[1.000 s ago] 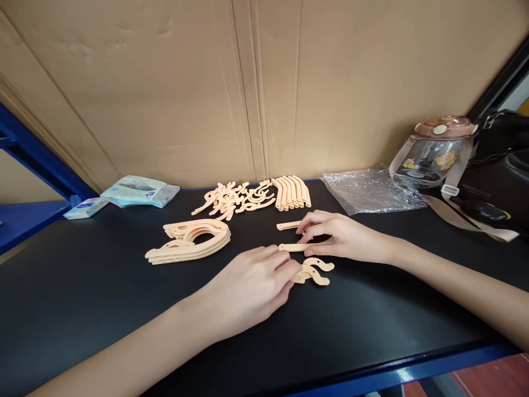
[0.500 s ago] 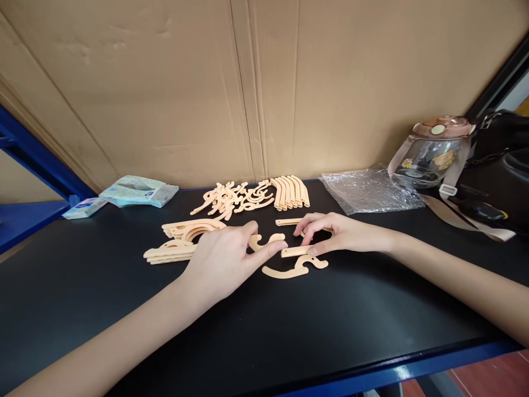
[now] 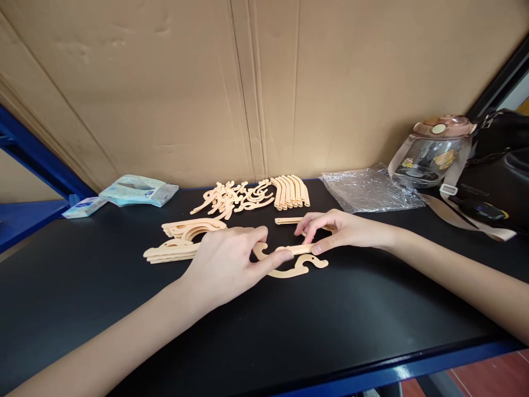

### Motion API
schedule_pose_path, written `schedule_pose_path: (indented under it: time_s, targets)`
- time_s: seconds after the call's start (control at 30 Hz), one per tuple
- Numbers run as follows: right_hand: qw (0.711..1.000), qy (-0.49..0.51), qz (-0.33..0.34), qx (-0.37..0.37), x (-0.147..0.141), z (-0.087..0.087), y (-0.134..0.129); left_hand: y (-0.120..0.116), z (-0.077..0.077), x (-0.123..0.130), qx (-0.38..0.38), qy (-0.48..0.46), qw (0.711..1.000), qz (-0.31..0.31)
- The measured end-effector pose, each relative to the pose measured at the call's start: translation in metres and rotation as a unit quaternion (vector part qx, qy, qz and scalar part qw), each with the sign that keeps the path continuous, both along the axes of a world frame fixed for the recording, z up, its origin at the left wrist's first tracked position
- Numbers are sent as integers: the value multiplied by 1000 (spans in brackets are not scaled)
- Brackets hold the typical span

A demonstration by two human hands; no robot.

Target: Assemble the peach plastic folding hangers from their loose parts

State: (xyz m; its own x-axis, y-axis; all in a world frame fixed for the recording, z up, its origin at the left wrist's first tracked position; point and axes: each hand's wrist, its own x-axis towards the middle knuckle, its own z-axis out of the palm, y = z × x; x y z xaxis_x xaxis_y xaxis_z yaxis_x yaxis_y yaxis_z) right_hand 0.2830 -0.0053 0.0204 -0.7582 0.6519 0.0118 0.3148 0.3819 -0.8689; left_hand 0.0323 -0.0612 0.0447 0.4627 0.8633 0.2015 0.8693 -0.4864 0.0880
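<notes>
Curved beige piece (image 3: 260, 251), pinched by the left hand (image 3: 227, 262), is held against a straight bar (image 3: 302, 250) pinched by the right hand (image 3: 345, 231).

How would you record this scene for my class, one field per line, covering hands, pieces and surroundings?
Left hand: pinches a hooked piece
Right hand: fingers grip a straight piece
Contact: the two held pieces meet; whether joined, cannot tell
Nearest viewer: loose curved piece on black table
Left side: stacked pieces
Behind: jumbled pile beside neat row of bars
Far right: clear plastic bag, strapped bottle
Backdrop: cardboard
</notes>
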Motion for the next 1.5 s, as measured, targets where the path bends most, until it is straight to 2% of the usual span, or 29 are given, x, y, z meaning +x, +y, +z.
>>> schedule_pose_path:
  time_s: [0.27, 0.47, 0.6, 0.77, 1.03, 1.3, 1.5]
  targets:
    - [1000, 6, 0, -11, 0, 1, 1, 3, -3, -1, 30, 40, 999, -1]
    - [1000, 14, -3, -13, 0, 0, 2, 9, -10, 0, 34, 104, 992, -57]
    - [999, 30, -8, -21, 0, -1, 2, 7, -12, 1, 40, 82, 993, -78]
    - [998, 48, -3, -30, -1, -2, 2, 2, -10, 2, -5, 39, 996, -81]
    - [997, 61, -9, -42, -3, -6, 2, 5, -13, 1, -46, 34, 997, -53]
    - [997, 63, -9, -33, -4, -7, 2, 4, -16, 2, -57, 38, 995, -67]
    - [999, 49, 2, -10, -5, -7, 0, 6, -16, 1, -17, 122, 987, -102]
